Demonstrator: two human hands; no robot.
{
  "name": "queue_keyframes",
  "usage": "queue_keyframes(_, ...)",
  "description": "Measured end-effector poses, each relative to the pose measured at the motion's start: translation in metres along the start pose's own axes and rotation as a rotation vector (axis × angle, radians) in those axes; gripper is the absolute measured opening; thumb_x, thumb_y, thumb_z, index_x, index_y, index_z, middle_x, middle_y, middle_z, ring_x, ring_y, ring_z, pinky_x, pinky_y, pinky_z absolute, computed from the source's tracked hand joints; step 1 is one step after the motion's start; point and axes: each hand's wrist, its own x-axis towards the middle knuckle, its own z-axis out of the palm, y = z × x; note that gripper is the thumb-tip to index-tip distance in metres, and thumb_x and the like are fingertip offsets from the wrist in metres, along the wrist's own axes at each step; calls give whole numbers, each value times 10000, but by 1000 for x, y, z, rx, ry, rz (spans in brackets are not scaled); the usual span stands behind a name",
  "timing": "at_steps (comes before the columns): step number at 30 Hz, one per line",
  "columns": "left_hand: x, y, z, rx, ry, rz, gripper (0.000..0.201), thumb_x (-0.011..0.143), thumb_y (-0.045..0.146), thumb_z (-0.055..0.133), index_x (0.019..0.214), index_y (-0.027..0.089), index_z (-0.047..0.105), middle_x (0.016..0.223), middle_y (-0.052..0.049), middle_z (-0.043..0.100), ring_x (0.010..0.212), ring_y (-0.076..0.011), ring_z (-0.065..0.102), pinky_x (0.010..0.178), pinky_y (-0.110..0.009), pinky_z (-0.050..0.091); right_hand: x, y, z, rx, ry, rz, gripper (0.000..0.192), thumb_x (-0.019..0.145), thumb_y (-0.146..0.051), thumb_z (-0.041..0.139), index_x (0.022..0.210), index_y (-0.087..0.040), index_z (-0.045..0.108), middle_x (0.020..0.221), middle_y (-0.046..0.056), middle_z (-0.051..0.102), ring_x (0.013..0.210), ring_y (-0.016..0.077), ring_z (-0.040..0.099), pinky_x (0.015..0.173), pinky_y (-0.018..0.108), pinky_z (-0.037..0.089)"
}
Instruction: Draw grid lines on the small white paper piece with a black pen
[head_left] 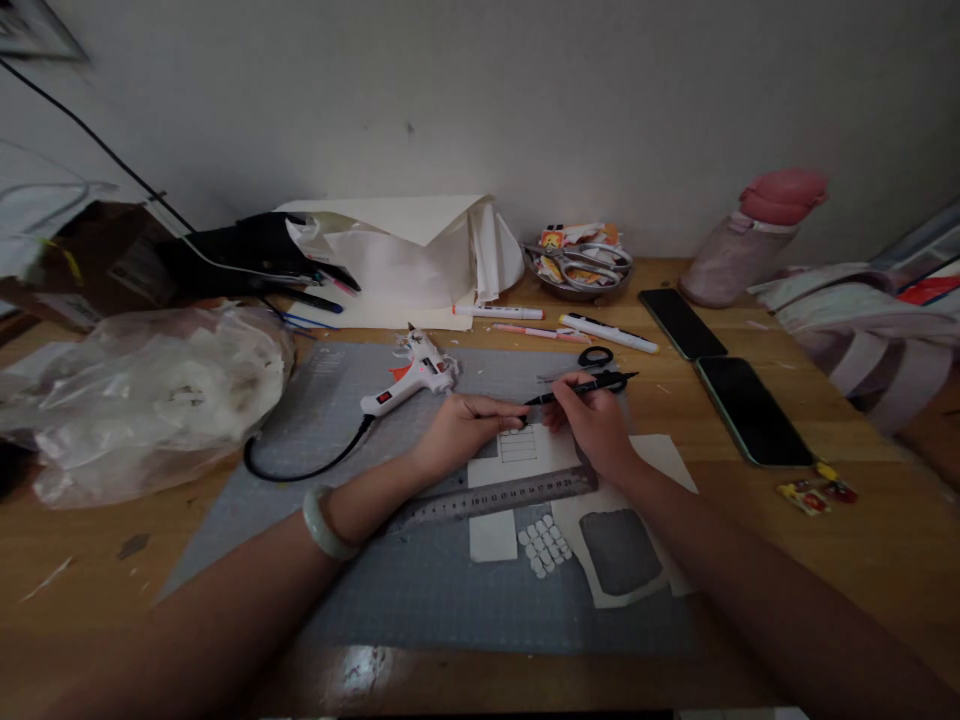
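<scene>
My right hand [596, 425] is closed around a slim black pen [604, 383], which lies nearly level and points left toward my other hand. My left hand [465, 430] has its thumb and fingers pressed together at the pen's left end; a small dark bit shows there, too small to make out. Beneath both hands lies a white paper piece [484, 470] with a ruled grid drawn on it. A steel ruler [510, 497] crosses its lower edge. Nearer to me are a small white square [493, 537], several white paper discs [544, 545] and a cut-out sheet [600, 590].
A grey cutting mat [360, 590] covers the table's middle. On it sit a white glue gun [412, 375] with a black cord and black-handled scissors [595, 357]. A plastic bag [165, 390] lies left; markers [609, 332], two phones [754, 410] and a pink bottle [739, 255] stand behind and right.
</scene>
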Motion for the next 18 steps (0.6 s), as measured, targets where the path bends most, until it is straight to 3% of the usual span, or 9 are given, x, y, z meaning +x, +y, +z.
queue_keyframes(18,1,0,4,-45,-3,-20,160,700,168,710,804,256,793,893,16,786,853,-176,703,793,-260,540,-1,-3,0,-18,-35,-10,308,719,-515,634,705,-232,513,517,-29,592,471,151,593,463,269,491)
